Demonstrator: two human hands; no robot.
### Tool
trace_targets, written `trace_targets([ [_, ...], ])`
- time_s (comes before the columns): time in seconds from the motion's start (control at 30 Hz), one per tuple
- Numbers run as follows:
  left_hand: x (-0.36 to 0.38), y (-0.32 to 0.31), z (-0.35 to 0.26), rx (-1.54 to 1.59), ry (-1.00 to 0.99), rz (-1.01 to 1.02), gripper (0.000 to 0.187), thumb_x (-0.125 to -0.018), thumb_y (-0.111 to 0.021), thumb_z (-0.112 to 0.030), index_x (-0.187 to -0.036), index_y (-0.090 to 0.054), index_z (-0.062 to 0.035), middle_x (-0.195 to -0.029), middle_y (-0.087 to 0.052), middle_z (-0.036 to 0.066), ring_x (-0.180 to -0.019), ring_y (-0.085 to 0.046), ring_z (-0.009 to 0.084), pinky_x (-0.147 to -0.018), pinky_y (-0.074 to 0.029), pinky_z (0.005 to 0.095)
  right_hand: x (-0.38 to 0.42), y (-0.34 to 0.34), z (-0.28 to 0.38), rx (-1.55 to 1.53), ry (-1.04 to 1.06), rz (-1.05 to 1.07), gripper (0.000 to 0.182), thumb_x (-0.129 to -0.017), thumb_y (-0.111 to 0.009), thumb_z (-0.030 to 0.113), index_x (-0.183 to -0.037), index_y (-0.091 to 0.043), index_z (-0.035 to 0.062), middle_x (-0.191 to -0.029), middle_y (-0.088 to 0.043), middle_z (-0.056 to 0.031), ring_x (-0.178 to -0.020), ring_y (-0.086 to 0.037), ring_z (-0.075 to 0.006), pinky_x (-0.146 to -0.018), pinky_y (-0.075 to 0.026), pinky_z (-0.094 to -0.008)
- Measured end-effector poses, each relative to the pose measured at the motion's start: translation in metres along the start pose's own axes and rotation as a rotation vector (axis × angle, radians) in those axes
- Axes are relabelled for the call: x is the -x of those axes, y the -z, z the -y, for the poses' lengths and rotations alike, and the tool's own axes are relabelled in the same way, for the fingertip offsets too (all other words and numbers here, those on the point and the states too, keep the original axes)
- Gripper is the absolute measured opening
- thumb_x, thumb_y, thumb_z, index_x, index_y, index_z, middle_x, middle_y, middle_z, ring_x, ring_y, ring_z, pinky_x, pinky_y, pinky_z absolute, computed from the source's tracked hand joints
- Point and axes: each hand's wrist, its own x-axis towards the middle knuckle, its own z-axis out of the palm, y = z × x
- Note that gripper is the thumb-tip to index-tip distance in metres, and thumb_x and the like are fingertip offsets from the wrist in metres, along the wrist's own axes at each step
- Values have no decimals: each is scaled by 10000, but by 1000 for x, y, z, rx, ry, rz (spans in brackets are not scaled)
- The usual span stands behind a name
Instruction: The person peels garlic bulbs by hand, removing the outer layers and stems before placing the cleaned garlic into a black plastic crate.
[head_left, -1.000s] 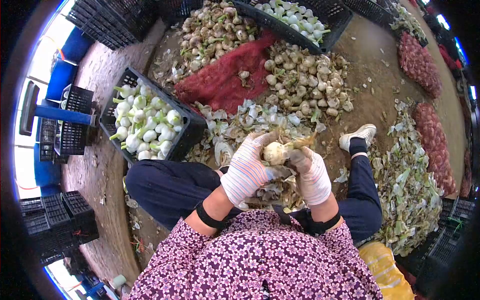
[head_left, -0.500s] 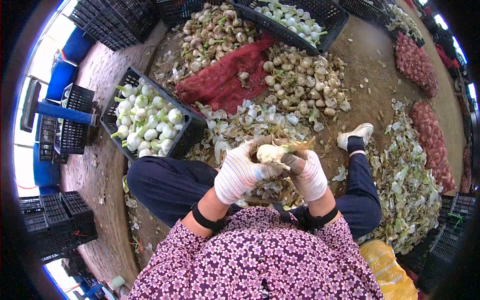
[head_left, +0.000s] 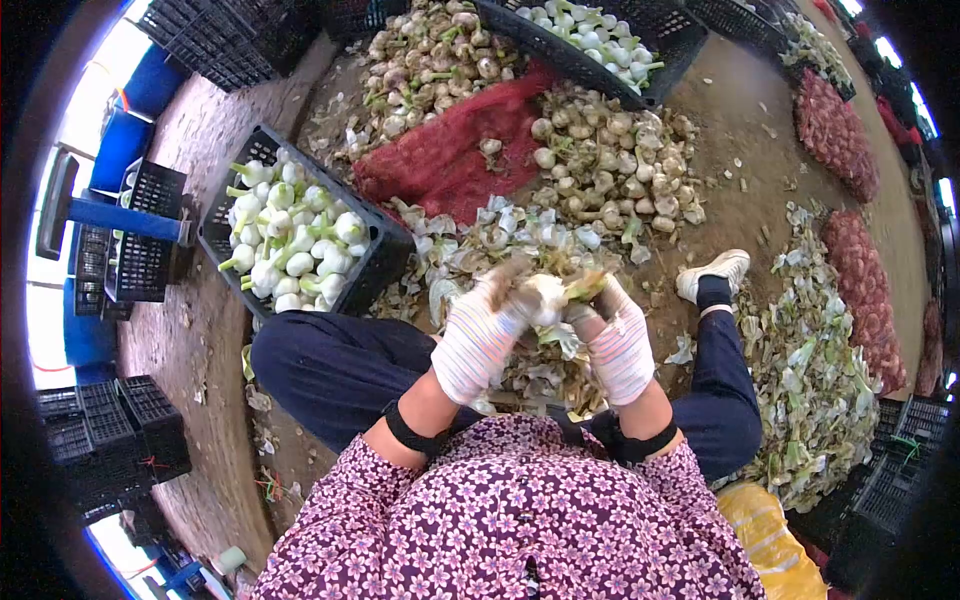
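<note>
Between my two gloved hands is a garlic bulb [head_left: 547, 298] with a short stem pointing right and loose skin hanging below it. My left hand [head_left: 482, 325], in a striped white glove, has its blurred fingers against the bulb's left side. At the stem end, my right hand [head_left: 612, 335] is closed, its thumb and fingers pinching the stem and skin. Under the hands lies a heap of peeled garlic skins [head_left: 490, 250]. To the left stands a black crate [head_left: 375, 262] filled with clean white garlic bulbs [head_left: 290, 240].
Unpeeled garlic bulbs [head_left: 620, 165] are piled ahead beside a red mesh sack [head_left: 440, 165]. Another black crate [head_left: 665, 75] of white bulbs stands at the back. More skins [head_left: 810, 400] and full red mesh bags [head_left: 862, 300] lie right. A yellow bag [head_left: 770, 540] is near my right hip.
My left fingers have moved up and left along the bulb, blurred by motion. Skin has come loose and now hangs below the bulb, which looks whiter.
</note>
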Motion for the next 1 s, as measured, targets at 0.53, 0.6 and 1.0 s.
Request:
trace_targets([
  [0.53, -7, 14, 18, 250, 24, 170, 846, -694, -892, -142, -1406, -456, -6, -1224, -629, 62, -1099, -610, 163, -966, -491, 315, -46, 36, -81, 1042, 252, -231, 448, -798, -629, -18, -1241, -564, -6, -1115, -652, -181, -1058, -633, -295, -908, -509, -349],
  [0.6, -6, 18, 20, 245, 109, 127, 730, -701, -843, -32, -1347, -504, 3, -1202, -633, 66, -1093, -607, 155, -971, -487, 315, -32, 26, -63, 1066, 378, -284, 482, -809, -603, -30, -1287, -548, -6, -1171, -635, -193, -1113, -616, -290, -949, -494, -343],
  [1.0, -13, 11, 41, -800, -205, 180, 783, -720, -826, -211, -1386, -447, -50, -1162, -633, 138, -1027, -633, 212, -893, -519, 338, 4, -8, 0, 797, 526, 34, 231, -773, -674, 20, -1003, -656, 27, -961, -669, -176, -869, -651, -355, -764, -536, -383],
])
